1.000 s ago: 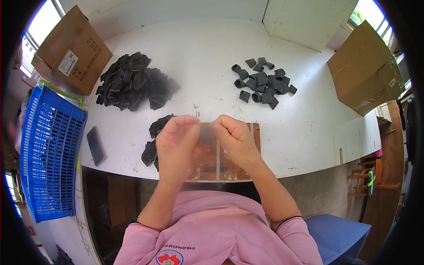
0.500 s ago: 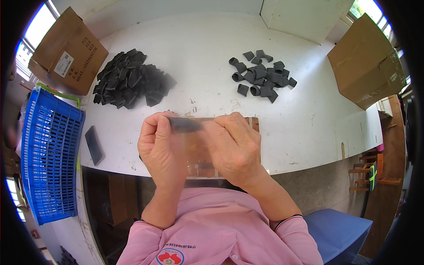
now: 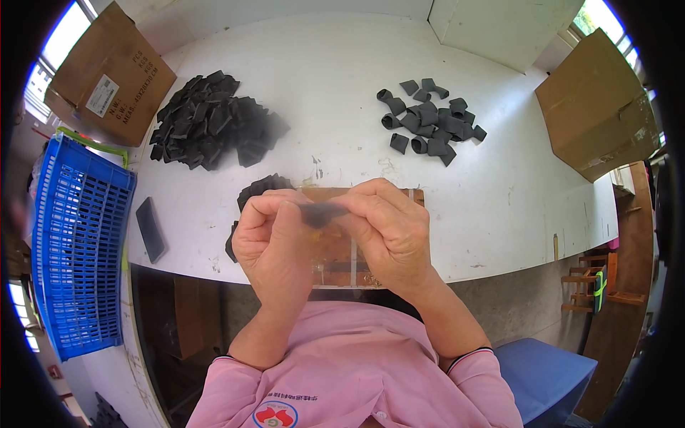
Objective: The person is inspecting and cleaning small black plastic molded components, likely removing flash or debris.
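A small piece of dark fabric [image 3: 321, 213], blurred by motion, is stretched between my two hands over a brown board [image 3: 334, 258]. My left hand [image 3: 275, 242] pinches its left end between thumb and curled fingers. At the other end, my right hand [image 3: 391, 232] is closed on it, fingers bent and partly hiding it. Just beyond my left hand lies a small batch of black fabric pieces [image 3: 262, 186], partly covered by that hand. A big heap of flat black pieces [image 3: 203, 125] sits at the far left. Several black fabric loops [image 3: 432, 121] lie scattered at the far right.
Cardboard boxes stand at the left [image 3: 107, 78] and right [image 3: 599, 107] ends of the white table [image 3: 492, 214]. A dark phone [image 3: 150, 230] lies near its left edge, beside a blue plastic basket [image 3: 78, 250]. A blue stool [image 3: 546, 378] is at the lower right.
Both hands have shifted slightly right with the fabric piece, and its middle now sags lower. The small batch beyond my left hand has come into view.
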`<move>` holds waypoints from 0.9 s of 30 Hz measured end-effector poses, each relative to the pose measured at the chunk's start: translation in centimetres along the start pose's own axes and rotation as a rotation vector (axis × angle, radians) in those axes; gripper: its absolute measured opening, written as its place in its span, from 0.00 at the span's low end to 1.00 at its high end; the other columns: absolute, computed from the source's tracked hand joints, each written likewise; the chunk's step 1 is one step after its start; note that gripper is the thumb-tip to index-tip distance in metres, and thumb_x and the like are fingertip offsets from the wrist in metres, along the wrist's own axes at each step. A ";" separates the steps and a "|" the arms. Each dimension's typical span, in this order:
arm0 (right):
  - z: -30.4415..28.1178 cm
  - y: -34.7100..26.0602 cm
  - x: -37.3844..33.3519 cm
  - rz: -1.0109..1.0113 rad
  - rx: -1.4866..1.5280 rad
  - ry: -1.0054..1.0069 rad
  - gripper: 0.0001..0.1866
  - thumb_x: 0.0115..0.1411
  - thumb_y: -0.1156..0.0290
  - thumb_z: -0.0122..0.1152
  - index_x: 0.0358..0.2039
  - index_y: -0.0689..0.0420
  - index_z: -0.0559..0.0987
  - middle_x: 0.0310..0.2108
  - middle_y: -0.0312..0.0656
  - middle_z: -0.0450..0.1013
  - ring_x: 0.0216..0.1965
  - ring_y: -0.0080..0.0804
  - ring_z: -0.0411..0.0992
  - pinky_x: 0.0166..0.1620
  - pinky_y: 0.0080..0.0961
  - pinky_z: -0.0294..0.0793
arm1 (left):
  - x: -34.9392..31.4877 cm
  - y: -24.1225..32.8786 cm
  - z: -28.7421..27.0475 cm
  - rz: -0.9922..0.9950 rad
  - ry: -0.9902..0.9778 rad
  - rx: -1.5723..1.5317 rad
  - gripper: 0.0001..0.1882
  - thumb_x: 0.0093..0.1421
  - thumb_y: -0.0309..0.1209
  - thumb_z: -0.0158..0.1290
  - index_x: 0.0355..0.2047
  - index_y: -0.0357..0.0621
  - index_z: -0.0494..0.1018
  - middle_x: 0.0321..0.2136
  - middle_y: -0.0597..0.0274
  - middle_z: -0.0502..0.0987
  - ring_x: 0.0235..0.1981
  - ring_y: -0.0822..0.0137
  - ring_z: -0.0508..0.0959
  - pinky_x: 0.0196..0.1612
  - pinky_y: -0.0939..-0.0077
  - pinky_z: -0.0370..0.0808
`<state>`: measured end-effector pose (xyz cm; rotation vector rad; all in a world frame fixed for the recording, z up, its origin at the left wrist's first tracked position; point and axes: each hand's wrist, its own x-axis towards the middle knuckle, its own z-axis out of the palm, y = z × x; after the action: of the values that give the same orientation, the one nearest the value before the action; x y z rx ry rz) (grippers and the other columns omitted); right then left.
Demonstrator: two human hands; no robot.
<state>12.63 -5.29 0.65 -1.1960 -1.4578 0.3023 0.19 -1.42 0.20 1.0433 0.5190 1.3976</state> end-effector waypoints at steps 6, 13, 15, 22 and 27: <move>-0.1 -0.1 0.9 -0.114 -0.181 -0.017 0.08 0.42 0.82 0.60 0.25 0.61 0.74 0.24 0.40 0.68 0.26 0.34 0.68 0.26 0.25 0.68 | -0.2 -0.2 -0.8 -0.041 0.045 -0.057 0.07 0.60 0.27 0.43 0.26 0.36 0.66 0.29 0.58 0.71 0.31 0.72 0.68 0.39 0.79 0.64; 0.0 5.0 -4.9 -0.057 -0.230 -0.143 0.05 0.45 0.77 0.58 0.25 0.61 0.73 0.22 0.41 0.67 0.24 0.36 0.66 0.26 0.26 0.67 | -0.3 -0.6 -1.5 0.150 -0.187 0.307 0.03 0.55 0.18 0.42 0.28 0.34 0.66 0.28 0.60 0.71 0.31 0.74 0.68 0.37 0.83 0.64; -1.5 2.1 -2.5 -0.002 -0.141 0.032 0.08 0.46 0.75 0.59 0.29 0.61 0.74 0.23 0.41 0.67 0.24 0.35 0.67 0.25 0.26 0.67 | 0.1 0.2 -0.9 0.103 -0.153 0.135 0.05 0.53 0.17 0.43 0.30 0.33 0.67 0.30 0.57 0.71 0.33 0.72 0.68 0.39 0.81 0.64; -1.6 -0.2 1.3 -0.133 -0.190 -0.089 0.14 0.42 0.71 0.63 0.30 0.59 0.73 0.23 0.40 0.66 0.23 0.33 0.67 0.23 0.25 0.68 | 1.9 1.0 -0.6 0.177 -0.343 0.456 0.12 0.43 0.14 0.51 0.31 0.35 0.72 0.28 0.59 0.72 0.30 0.70 0.71 0.35 0.81 0.67; -1.7 0.4 1.4 -0.036 -0.070 -0.196 0.09 0.42 0.74 0.63 0.24 0.60 0.72 0.20 0.41 0.64 0.22 0.34 0.65 0.22 0.26 0.64 | 1.5 1.4 -0.5 0.307 -0.389 0.663 0.12 0.42 0.15 0.52 0.30 0.36 0.72 0.27 0.56 0.73 0.27 0.67 0.72 0.30 0.80 0.69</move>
<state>14.50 -4.74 1.68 -1.2216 -1.6697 0.3535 -0.73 0.00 1.51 1.9515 0.5596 1.2546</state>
